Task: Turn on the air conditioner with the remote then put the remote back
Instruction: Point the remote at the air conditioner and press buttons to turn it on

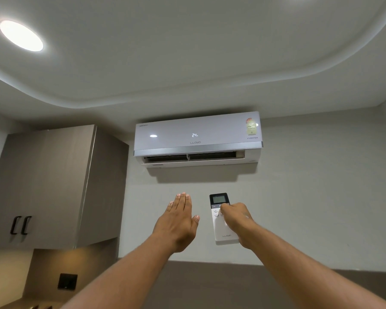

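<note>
Though thumb-hidden, prob. pwr btn (221, 206).

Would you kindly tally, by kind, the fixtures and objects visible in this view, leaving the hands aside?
Air conditioner: 1
Remote: 1
Ceiling light: 1
Wall cabinet: 1
Cabinet handles: 2
Dark wall plate: 1
Total: 7

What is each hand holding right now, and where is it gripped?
The right hand holds the white Lloyd remote along its right side, thumb on the upper buttons. The left hand is open and flat, holding nothing.
</note>
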The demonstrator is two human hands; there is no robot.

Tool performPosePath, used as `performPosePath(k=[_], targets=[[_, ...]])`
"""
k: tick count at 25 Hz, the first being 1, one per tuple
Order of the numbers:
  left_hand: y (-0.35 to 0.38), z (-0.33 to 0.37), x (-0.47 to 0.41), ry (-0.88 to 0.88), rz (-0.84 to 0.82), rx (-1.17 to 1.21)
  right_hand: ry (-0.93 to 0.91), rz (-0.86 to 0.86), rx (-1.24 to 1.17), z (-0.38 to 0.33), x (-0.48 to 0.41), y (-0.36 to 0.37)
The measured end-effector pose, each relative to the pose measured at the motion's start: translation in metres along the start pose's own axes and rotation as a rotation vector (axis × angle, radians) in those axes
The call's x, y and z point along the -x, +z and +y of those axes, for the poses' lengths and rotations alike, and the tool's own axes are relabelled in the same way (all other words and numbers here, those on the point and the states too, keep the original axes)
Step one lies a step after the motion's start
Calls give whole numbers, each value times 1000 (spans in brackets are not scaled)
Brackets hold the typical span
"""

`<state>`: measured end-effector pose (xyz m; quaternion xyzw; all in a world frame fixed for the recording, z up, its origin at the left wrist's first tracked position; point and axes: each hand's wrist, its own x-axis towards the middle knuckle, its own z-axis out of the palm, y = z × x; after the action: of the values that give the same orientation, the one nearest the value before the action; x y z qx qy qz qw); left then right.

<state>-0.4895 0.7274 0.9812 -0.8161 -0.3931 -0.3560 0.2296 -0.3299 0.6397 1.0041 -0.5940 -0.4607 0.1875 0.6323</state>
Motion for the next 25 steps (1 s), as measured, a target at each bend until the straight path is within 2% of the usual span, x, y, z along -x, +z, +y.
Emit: performPosePath(k=[25], targets=[[-8,-9,8,-9,-5,-5,15,-1,-18,-6,7,7]])
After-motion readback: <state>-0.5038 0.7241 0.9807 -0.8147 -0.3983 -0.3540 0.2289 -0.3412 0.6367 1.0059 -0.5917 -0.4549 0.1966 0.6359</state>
